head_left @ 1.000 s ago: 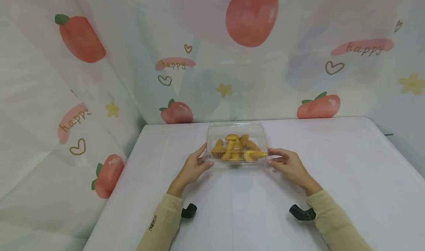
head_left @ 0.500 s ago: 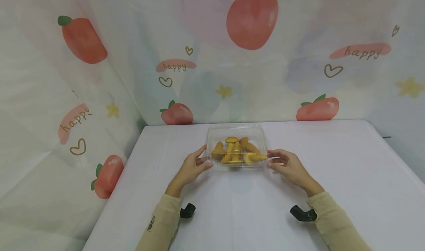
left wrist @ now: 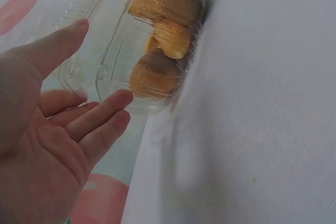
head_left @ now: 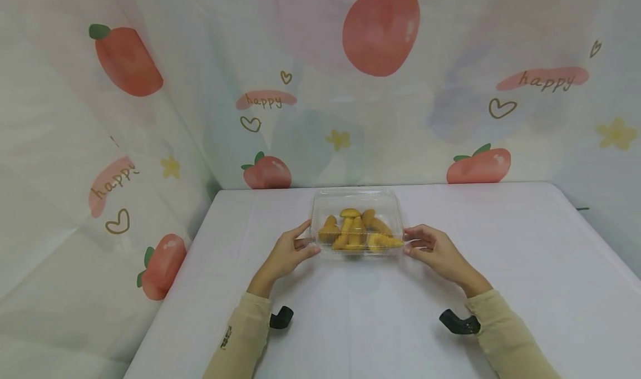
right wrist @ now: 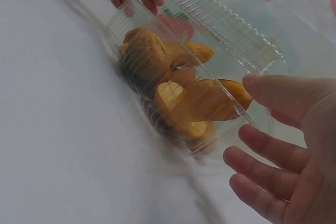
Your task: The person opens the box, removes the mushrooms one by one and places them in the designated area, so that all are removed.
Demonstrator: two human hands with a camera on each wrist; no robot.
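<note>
A clear plastic clamshell box [head_left: 358, 199] sits near the back of the white table. Several yellow-brown mushrooms [head_left: 356, 231] lie in it. At the box's left end is my left hand [head_left: 287, 254], fingers and thumb mostly straight. In the left wrist view, that hand's thumb [left wrist: 65, 43] reaches toward the clear rim and two fingertips [left wrist: 123, 98] lie by the lower wall. My right hand [head_left: 437, 254] is at the right end, its thumb [right wrist: 283, 93] at the rim and its fingers spread alongside the wall. Whether the lid is fully pressed down I cannot tell.
White cloth covers the table [head_left: 360, 323]. A printed fabric backdrop [head_left: 310, 45] rises behind it and on the left. Black curved mounts [head_left: 281, 317] stick out from both sleeves.
The box and both hands keep almost the same place. The head view has tilted slightly, so the backdrop and box sit a little lower in it.
</note>
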